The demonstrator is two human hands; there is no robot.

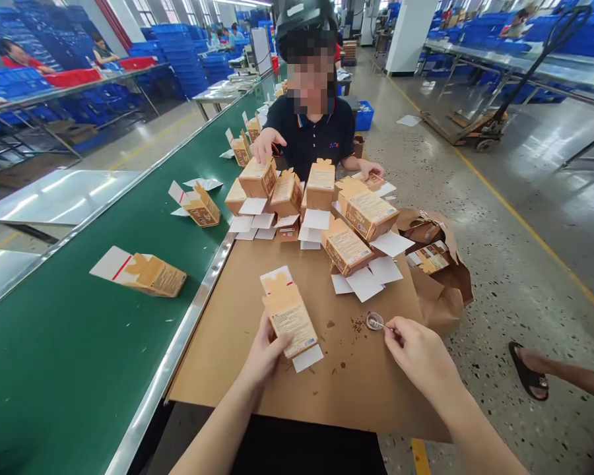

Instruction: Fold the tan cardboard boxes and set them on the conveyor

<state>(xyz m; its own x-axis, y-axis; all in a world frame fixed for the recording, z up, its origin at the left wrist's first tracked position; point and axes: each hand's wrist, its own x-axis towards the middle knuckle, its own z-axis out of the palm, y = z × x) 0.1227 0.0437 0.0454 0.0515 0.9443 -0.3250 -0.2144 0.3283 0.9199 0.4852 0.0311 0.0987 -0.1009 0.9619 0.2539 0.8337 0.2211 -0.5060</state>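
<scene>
My left hand [267, 346] is closed around a brown printed carton [292, 320], which lies tilted over the cardboard-covered table with white flaps showing at both ends. Pinched between the fingers of my right hand [416, 346] is a thin stick-like handle [386, 326]. Its far end reaches into a small round dish [375, 321] on the table; what the dish holds is too small to make out. Dark brown specks [358, 325] are scattered beside the dish. Beyond my hands several similar cartons [349, 245] are stacked with their white flaps sticking out.
A green conveyor belt [79, 349] with a metal edge runs along the left, carrying open cartons [161, 274]. Across the table a co-worker [317, 132] touches the stacked cartons. A brown paper bag [445, 290] stands at the right. Someone's sandalled foot [529, 369] is on the floor.
</scene>
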